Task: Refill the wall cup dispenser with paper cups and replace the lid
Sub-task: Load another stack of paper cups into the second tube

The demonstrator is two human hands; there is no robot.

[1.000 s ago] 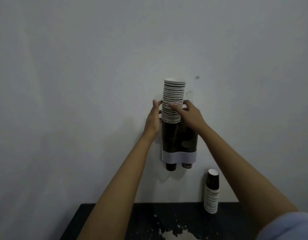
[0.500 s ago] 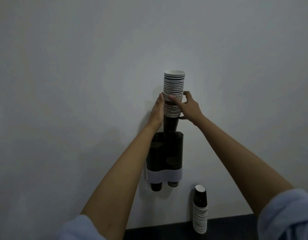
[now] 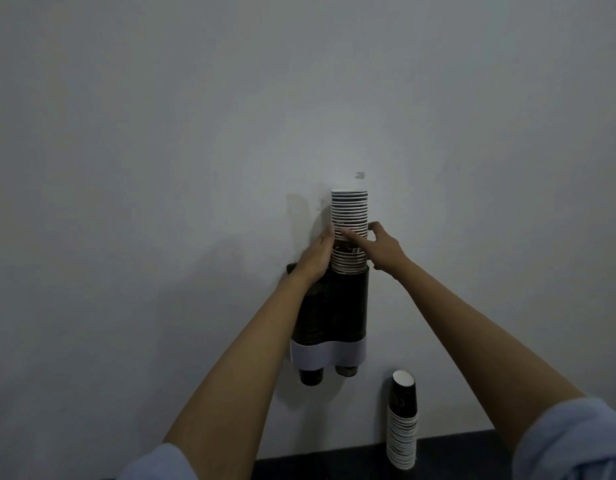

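Note:
A dark two-tube cup dispenser (image 3: 334, 306) with a white lower band hangs on the wall. A tall stack of paper cups (image 3: 349, 216) stands upright in its right tube, with most of the stack above the tube's mouth. My left hand (image 3: 317, 254) presses the stack's left side. My right hand (image 3: 379, 245) grips its right side, thumb across the front. Cup bottoms poke out under the white band. No lid is visible.
A second stack of paper cups (image 3: 401, 420) stands on the dark counter (image 3: 455, 452) against the wall, below and right of the dispenser. A small hook or bracket (image 3: 360, 175) sits on the wall above the held stack. The wall is plain white.
The stack was lifted up out of the tube half a second ago and has since sunk lower into the right tube. Both hands have stayed on its sides.

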